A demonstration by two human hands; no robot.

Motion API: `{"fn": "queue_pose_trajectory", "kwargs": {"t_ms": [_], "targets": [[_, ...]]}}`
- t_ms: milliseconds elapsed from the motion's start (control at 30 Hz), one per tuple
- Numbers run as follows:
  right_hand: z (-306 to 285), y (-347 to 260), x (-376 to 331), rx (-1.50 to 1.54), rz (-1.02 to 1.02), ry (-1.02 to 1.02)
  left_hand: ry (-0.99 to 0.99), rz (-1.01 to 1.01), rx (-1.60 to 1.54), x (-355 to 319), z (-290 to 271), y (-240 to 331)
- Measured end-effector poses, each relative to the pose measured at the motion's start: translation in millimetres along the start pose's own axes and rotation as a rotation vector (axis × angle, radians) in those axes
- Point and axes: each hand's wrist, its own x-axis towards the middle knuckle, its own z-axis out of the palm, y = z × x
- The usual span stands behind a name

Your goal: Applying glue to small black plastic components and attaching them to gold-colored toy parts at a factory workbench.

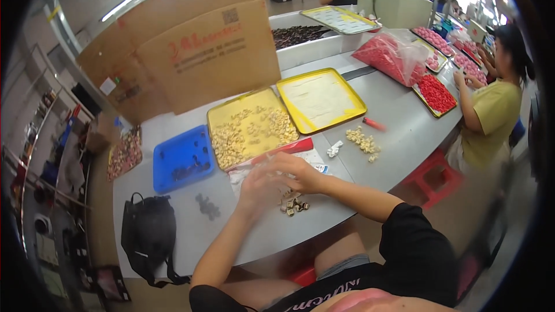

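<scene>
My left hand and my right hand meet over the near middle of the grey table. Both have their fingers bent inward and pressed close together. Motion smears the left fingers, and whatever lies between the hands is too small and hidden to name. Just below them lies a small pile of dark-and-cream pieces. A white sheet and a long red strip lie under and behind the hands. Beyond is a yellow tray of small cream-yellow pieces.
Left are a blue tray with dark pieces, grey pieces and a black bag. Right are white pieces, pale-yellow pieces and a red-handled tool. Cardboard stands behind. A co-worker works at right.
</scene>
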Motion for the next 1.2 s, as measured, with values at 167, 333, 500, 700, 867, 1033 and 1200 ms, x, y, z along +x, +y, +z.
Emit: {"fn": "queue_pose_trajectory", "kwargs": {"t_ms": [167,333,500,700,867,1033,1200], "targets": [[2.0,12.9,0.6,-0.116,-0.212,0.013,0.054,-0.049,-0.095,1.4,6.9,0.3],[1.6,7.4,0.7,-0.109,-0.193,-0.033,-0.268,0.067,-0.395,9.0,-27.9,-25.4],[2.7,12.7,-0.1,-0.159,-0.279,0.056,0.013,0.041,-0.015,0.1,-1.7,-4.8],[4.2,3.5,2.6,-0.186,-0.274,0.114,0.019,0.061,0.008,-2.1,-7.7,-4.9],[-1.6,-0.2,2.7,-0.070,-0.129,0.062,0.059,0.036,-0.020,-0.2,0.5,-1.9],[-0.5,3.7,0.2,-0.064,-0.050,0.020,0.083,0.032,-0.048,0.5,-5.0,-4.8],[-1.5,4.1,3.4,-0.108,-0.100,-0.012,0.050,0.021,-0.024,2.1,-12.4,-6.7]]}}
